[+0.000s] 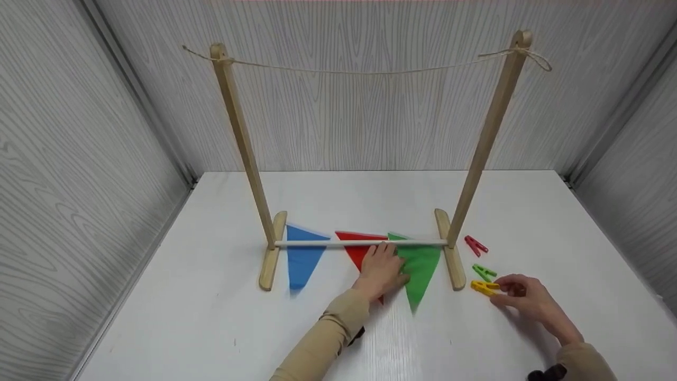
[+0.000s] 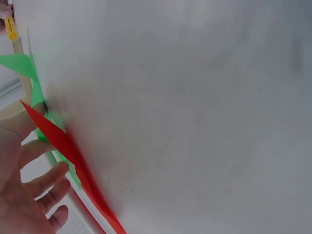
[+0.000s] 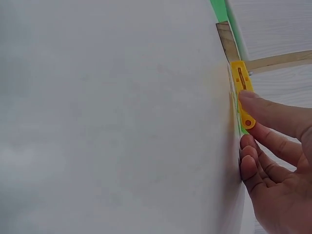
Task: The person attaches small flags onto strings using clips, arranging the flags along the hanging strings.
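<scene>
My left hand (image 1: 380,272) lies over the red flag (image 1: 349,236) and the left edge of the green flag (image 1: 420,270). Its fingers are spread and loosely extended, with thumb and index finger at the green cloth (image 2: 32,92); no clear pinch shows. Part of the red flag (image 2: 63,144) hides the thumb tip in the left wrist view. At the right, my right hand (image 1: 529,301) pinches a yellow clothespin (image 3: 243,92) between thumb and fingers, low by the tabletop. A green clothespin (image 1: 483,272) and a red clothespin (image 1: 476,245) lie just beyond it.
Two wooden posts (image 1: 240,132) on flat feet carry a sagging string (image 1: 365,72) tied near their tops. A white rod (image 1: 312,243) joins them low down, across the flags. The blue flag (image 1: 304,259) lies at the left. Panel walls (image 1: 338,121) enclose the white table (image 1: 185,317).
</scene>
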Available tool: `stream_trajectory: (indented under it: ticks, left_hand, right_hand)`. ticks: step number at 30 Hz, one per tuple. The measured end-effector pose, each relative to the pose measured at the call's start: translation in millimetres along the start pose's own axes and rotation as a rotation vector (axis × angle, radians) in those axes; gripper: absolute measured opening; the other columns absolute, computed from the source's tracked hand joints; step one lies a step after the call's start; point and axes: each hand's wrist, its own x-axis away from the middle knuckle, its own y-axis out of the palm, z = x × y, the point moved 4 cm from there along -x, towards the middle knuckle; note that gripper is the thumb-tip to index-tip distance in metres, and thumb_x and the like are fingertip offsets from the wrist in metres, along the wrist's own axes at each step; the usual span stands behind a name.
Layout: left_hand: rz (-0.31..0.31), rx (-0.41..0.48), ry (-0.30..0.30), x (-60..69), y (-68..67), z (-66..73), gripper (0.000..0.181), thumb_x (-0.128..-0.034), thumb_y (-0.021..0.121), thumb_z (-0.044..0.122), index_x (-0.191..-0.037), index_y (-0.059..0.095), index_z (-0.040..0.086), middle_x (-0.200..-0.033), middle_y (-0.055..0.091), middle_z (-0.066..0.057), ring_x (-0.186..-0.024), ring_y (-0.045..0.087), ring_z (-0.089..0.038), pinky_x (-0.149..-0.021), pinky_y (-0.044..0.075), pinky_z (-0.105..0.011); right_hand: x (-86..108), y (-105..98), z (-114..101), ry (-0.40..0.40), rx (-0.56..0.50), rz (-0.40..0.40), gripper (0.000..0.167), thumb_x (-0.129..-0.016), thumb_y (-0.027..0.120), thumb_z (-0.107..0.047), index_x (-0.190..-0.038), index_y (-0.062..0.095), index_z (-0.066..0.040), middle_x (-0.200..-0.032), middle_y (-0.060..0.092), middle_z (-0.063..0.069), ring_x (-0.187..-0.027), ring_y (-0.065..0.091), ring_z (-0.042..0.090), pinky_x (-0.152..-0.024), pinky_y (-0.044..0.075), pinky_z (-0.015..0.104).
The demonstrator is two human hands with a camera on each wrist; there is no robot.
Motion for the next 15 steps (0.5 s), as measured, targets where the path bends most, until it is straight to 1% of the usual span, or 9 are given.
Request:
stream_trajectory:
  ticks: [5,8,10,12,15]
  left_hand:
    - [0.037,0.139,0.028,0.5,-0.9,-3.4,0.028,-0.0925,0.071,0.036,-0.115,0.076,0.020,-0.126,0.068,-0.001,-0.126,0.053,-0.020,-0.107,0.040,-0.038]
    - [0.048,0.200,0.031,0.4,-1.0,-5.1,0.029,-0.0892,0.074,0.038,-0.111,0.077,0.019,-0.115,0.073,0.002,-0.121,0.056,-0.019,-0.107,0.040,-0.038]
    - [0.049,0.226,0.031,-0.2,-0.6,-5.4,0.030,-0.0879,0.074,0.042,-0.106,0.078,0.019,-0.107,0.074,0.004,-0.116,0.057,-0.018,-0.106,0.039,-0.038]
    - [0.053,0.235,0.028,-1.0,-0.1,-5.6,0.033,-0.0885,0.072,0.047,-0.104,0.078,0.019,-0.101,0.075,0.006,-0.112,0.058,-0.018,-0.105,0.039,-0.038]
    - [0.084,0.235,0.024,-2.5,0.3,-5.9,0.035,-0.0927,0.067,0.048,-0.107,0.078,0.018,-0.103,0.076,0.005,-0.111,0.061,-0.018,-0.105,0.040,-0.038]
  right_hand:
    - [-0.9,-0.8,1.1,0.003,-0.010,0.000,0.060,-0.088,0.078,-0.033,-0.129,0.058,0.006,-0.101,0.058,0.007,-0.090,0.048,0.019,-0.069,0.040,0.024]
    - [-0.9,-0.7,1.1,0.000,-0.009,0.000,0.061,-0.088,0.078,-0.034,-0.130,0.058,0.006,-0.100,0.058,0.006,-0.090,0.048,0.019,-0.068,0.039,0.025]
    - [-0.3,-0.5,0.8,-0.003,-0.010,0.001,0.062,-0.089,0.077,-0.035,-0.130,0.058,0.006,-0.099,0.058,0.006,-0.089,0.048,0.018,-0.068,0.039,0.025]
    - [0.4,-0.2,0.3,-0.017,-0.009,0.003,0.061,-0.089,0.077,-0.034,-0.129,0.058,0.007,-0.099,0.058,0.006,-0.088,0.047,0.017,-0.067,0.039,0.024]
    - [2.0,0.4,-0.6,-0.041,-0.014,0.011,0.057,-0.090,0.077,-0.032,-0.128,0.059,0.007,-0.098,0.058,0.006,-0.085,0.047,0.015,-0.066,0.038,0.023]
